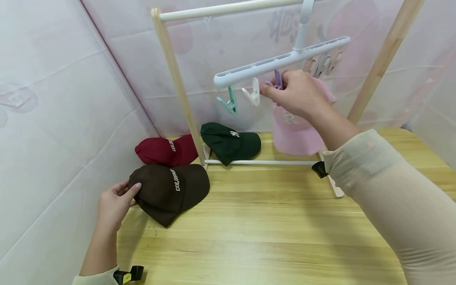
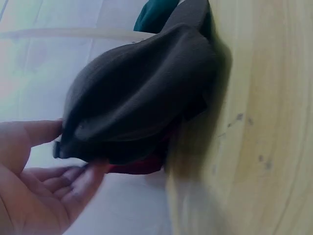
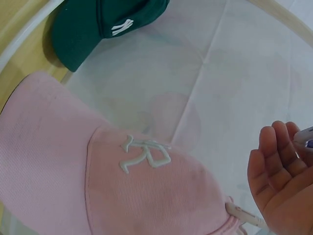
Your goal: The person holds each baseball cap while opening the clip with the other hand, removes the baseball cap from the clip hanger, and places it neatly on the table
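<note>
My left hand (image 1: 131, 194) grips the back edge of a brown cap (image 1: 171, 190) lying on the wooden table (image 1: 267, 237), thumb on top and fingers beneath. In the left wrist view the brown cap (image 2: 142, 93) fills the middle, with my left hand (image 2: 73, 152) at its rim. My right hand (image 1: 272, 88) is raised to the white clip hanger (image 1: 281, 61) and pinches a purple clip (image 1: 278, 79). A pink cap (image 1: 293, 132) hangs just behind that hand. In the right wrist view the pink cap (image 3: 98, 166) is below my right hand (image 3: 279, 171).
A dark red cap (image 1: 165, 150) and a green cap (image 1: 229, 142) lie at the foot of the wooden rack (image 1: 176, 79). A teal clip (image 1: 229, 103) and a white clip (image 1: 253, 94) hang free left of my right hand. Pale fabric walls close in the left and back.
</note>
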